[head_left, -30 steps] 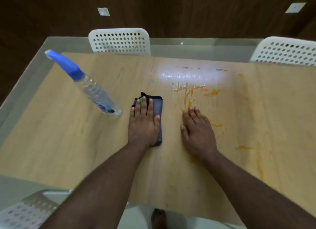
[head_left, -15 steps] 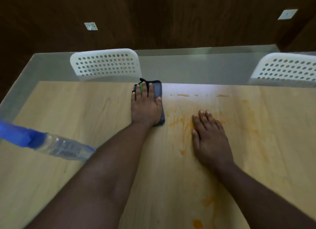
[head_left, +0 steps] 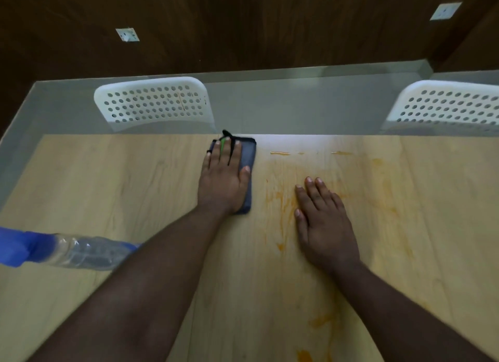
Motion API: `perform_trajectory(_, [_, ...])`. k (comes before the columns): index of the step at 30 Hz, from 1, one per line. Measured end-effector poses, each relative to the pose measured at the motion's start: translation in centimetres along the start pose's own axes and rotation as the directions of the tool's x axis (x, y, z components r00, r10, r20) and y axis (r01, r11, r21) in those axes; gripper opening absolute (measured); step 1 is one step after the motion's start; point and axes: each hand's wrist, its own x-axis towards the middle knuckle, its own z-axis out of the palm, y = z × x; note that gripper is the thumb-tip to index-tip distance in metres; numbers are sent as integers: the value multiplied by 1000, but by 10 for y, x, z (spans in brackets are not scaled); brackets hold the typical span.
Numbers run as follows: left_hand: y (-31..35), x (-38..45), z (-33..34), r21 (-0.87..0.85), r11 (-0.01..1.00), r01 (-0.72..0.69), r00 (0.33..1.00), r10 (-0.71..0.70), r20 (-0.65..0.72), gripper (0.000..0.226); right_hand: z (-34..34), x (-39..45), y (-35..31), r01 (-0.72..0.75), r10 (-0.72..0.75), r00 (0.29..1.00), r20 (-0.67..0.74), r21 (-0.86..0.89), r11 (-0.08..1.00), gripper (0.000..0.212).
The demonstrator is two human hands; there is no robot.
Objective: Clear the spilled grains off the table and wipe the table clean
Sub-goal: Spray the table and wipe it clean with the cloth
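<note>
- Wood-grain tabletop [head_left: 108,199], orange smears [head_left: 283,207] centre-right.
- Left hand [head_left: 222,183]: fingers straight, together, pressing flat on dark cloth [head_left: 247,159], frame centre.
- Right hand [head_left: 324,224]: fingers straight, flat on tabletop, beside cloth.

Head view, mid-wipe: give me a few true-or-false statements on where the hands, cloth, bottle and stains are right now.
1. The left hand presses flat on the dark blue cloth. True.
2. The right hand holds the spray bottle. False: it lies flat on the table, and the spray bottle sits untouched at the left edge of the view.
3. Orange smears remain between the two hands. True.
4. The cloth sits at the near edge of the table. False: it is at the far edge of the wooden top, near the left white chair.
5. The table is fully clean to the right of the right hand. False: faint orange streaks show there.
</note>
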Motion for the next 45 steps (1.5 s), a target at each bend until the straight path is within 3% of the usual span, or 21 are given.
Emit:
perform_trajectory(5, [26, 39, -1, 0, 998, 58, 998, -58, 4, 69, 3, 1, -1, 0, -1, 1000, -16, -20, 1000, 63])
perform_trajectory(10, [65, -12, 5, -34, 997, -69, 998, 69, 3, 69, 0, 0, 0, 3, -3, 1000, -22, -21, 1000, 62])
perform_trajectory(15, [34, -60, 4, -57, 996, -62, 997, 64, 42, 69, -3, -1, -1, 4, -4, 1000, -3, -11, 1000, 62])
perform_trajectory(24, [41, 14, 0, -9, 999, 45, 999, -45, -16, 71, -2, 0, -3, -6, 6, 1000, -10, -21, 1000, 62])
perform_trajectory(29, [68, -39, 4, -29, 997, -66, 998, 66, 0, 70, -6, -2, -6, 2, -2, 1000, -17, -31, 1000, 64])
perform_trajectory(34, [29, -86, 4, -49, 996, -70, 997, 72, 39, 70, -9, -2, -4, 9, -9, 1000, 5, -6, 1000, 64])
perform_trajectory(41, [23, -25, 2, 3, 999, 33, 999, -33, -9, 73, -6, -2, -5, -9, 9, 1000, -2, -17, 1000, 63])
perform_trajectory(45, [48, -35, 4, -5, 1000, 5, 1000, -5, -28, 73, -6, -2, -6, -10, 10, 1000, -17, -16, 1000, 63])
